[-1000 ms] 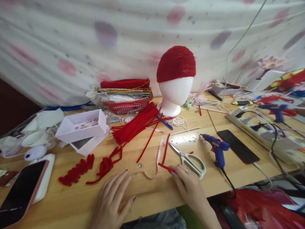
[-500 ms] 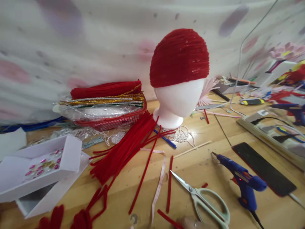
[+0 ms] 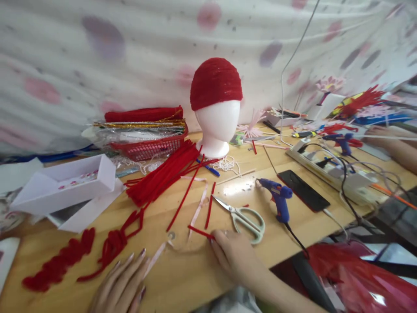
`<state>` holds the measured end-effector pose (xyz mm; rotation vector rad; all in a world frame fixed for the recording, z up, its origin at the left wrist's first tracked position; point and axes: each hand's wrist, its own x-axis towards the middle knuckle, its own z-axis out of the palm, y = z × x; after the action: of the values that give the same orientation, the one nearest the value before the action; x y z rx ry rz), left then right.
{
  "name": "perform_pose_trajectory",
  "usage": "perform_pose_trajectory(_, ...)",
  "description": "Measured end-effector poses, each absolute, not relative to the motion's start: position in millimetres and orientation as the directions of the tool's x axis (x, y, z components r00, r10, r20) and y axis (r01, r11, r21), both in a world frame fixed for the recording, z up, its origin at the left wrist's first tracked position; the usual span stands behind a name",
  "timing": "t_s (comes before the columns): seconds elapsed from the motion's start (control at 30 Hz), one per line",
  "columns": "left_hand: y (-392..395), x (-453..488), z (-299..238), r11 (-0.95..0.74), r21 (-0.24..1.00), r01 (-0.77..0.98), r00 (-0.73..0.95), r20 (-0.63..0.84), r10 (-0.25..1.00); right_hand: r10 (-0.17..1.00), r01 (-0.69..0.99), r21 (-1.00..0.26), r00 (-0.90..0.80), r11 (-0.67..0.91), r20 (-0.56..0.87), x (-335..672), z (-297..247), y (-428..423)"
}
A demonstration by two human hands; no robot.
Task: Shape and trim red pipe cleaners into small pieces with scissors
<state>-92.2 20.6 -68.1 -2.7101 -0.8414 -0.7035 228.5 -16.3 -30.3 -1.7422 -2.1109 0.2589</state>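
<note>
My left hand (image 3: 122, 284) lies on the wooden table with its fingers stretched out, holding nothing, beside the end of a pink tape measure (image 3: 197, 208). Closed fingers of my right hand (image 3: 235, 260) pinch the end of a short red pipe cleaner (image 3: 199, 231). Beyond that hand are pale-handled scissors (image 3: 245, 219) with the blades slightly apart. Several loose red pipe cleaners (image 3: 184, 198) lie ahead, near a thick red bundle (image 3: 166, 174). Left of them rest a looped red pipe-cleaner piece (image 3: 112, 248) and a ruffled red strip (image 3: 58, 263).
A white foam head (image 3: 218, 119) wears a red cap (image 3: 216, 84). Left stand a red basket (image 3: 153, 148) and white box (image 3: 65, 191). To the right are a blue glue gun (image 3: 276, 195), phone (image 3: 302, 190), power strip (image 3: 329, 174) and another person's hand (image 3: 379, 132).
The view has pulled back and shifted right. Both my hands have come into fuller view, along with another person's arm at the right. The objects on the table keep their places.
</note>
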Motion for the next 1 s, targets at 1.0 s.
perform_pose_trajectory(1.0,39,-1,13,-0.110,0.994,0.022,0.282,0.099,0.954,0.979,0.326,-0.927,0.024,0.186,0.205,235,-29,-10)
